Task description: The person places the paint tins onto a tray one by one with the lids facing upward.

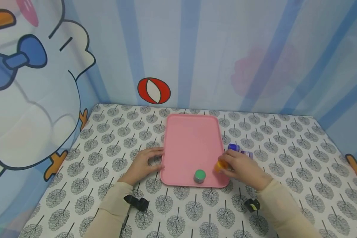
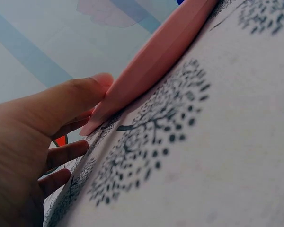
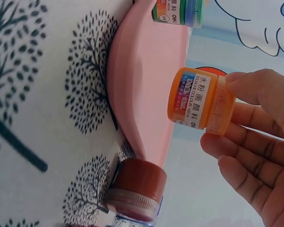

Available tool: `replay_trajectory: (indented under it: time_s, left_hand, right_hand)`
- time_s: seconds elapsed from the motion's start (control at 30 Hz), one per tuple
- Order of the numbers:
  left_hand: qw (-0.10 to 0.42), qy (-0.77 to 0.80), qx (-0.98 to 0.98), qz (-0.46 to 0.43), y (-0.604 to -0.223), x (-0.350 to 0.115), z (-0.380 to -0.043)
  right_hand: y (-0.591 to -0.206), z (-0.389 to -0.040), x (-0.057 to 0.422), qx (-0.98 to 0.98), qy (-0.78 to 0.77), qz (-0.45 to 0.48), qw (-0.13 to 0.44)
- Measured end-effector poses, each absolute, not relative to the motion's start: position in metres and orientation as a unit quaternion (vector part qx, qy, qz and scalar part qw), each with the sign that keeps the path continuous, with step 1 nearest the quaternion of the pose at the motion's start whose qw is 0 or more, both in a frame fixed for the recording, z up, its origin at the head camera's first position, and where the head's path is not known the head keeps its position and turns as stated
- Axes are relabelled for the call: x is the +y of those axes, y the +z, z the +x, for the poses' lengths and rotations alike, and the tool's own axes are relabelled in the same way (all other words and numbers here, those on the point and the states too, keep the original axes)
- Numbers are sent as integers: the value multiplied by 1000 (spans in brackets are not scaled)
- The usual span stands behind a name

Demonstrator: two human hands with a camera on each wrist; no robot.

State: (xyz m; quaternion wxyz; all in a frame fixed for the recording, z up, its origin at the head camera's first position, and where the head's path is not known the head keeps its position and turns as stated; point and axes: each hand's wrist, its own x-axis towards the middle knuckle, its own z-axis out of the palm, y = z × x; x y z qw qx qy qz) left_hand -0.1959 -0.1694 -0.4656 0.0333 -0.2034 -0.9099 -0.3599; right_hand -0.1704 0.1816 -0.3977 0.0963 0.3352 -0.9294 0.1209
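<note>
My right hand pinches an orange jar of gouache paint by its lid end, above the near right corner of a pink tray. The thumb lies on one side of the jar and fingers on the other. A green-lidded paint jar stands on the tray near its front edge. On the tray's left side, my left hand touches the rim with its thumb and fingers spread apart. The left wrist view shows the thumb against the tray's outer wall.
Just right of the tray lie a blue jar and a purple-labelled jar, partly behind my right hand. A brown jar shows beside the tray in the right wrist view. Tree-print cloth covers the table; a striped curtain hangs behind.
</note>
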Motion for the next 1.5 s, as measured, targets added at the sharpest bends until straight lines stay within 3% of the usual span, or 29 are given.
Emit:
replay_trajectory:
  time_s: [1.5]
  left_hand:
    - [33, -363, -908, -205, -465, -170, -195]
  right_hand:
    - [-405, -183, 143, -910, 124, 389, 72]
